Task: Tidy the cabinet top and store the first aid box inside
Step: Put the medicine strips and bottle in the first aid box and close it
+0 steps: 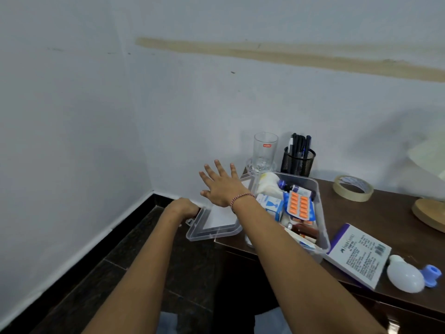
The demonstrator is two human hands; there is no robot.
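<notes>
The clear plastic first aid box (317,198) stands open on the left end of the dark wooden cabinet top (375,218). It holds an orange pill strip, small cartons and bottles. Its clear lid (214,231) hangs out past the cabinet's left edge. My left hand (184,208) grips the lid's far left edge with curled fingers. My right hand (220,185) hovers over the lid with fingers spread, a red-and-white thread around the wrist.
Behind the box stand a drinking glass (265,150) and a black mesh pen holder (298,160). A tape roll (352,188), a white notepad (358,255), a light bulb (407,276), a blue plastic piece (433,274) and a wooden lamp base (431,213) lie to the right. Walls close off the left and back.
</notes>
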